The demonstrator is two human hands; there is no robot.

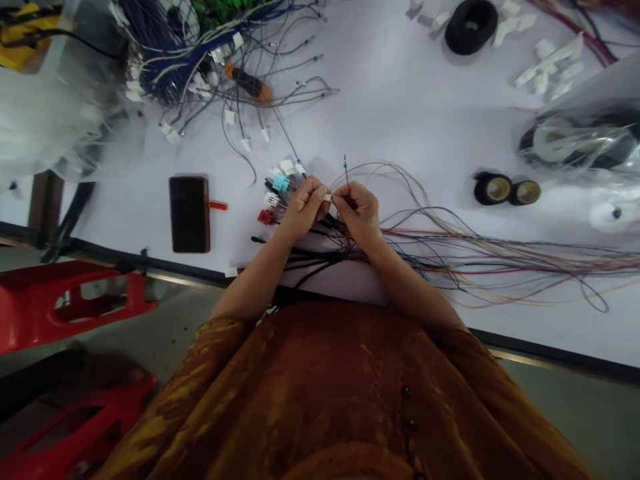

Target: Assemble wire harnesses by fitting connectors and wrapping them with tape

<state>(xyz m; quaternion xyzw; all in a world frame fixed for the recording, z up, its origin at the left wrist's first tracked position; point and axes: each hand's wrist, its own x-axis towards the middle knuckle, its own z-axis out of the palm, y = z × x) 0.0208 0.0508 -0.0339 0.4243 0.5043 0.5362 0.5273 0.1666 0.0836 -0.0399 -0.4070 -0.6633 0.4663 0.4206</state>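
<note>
The small white connector (328,197) sits between my two hands, above the bundle of wires (340,256). My left hand (304,208) pinches it; my right hand (359,211), fingertips closed just beside it, grips a thin red wire (347,176). A light-blue connector (281,183) lies near my left hand, and farther left rests a dark phone (189,215)
</note>
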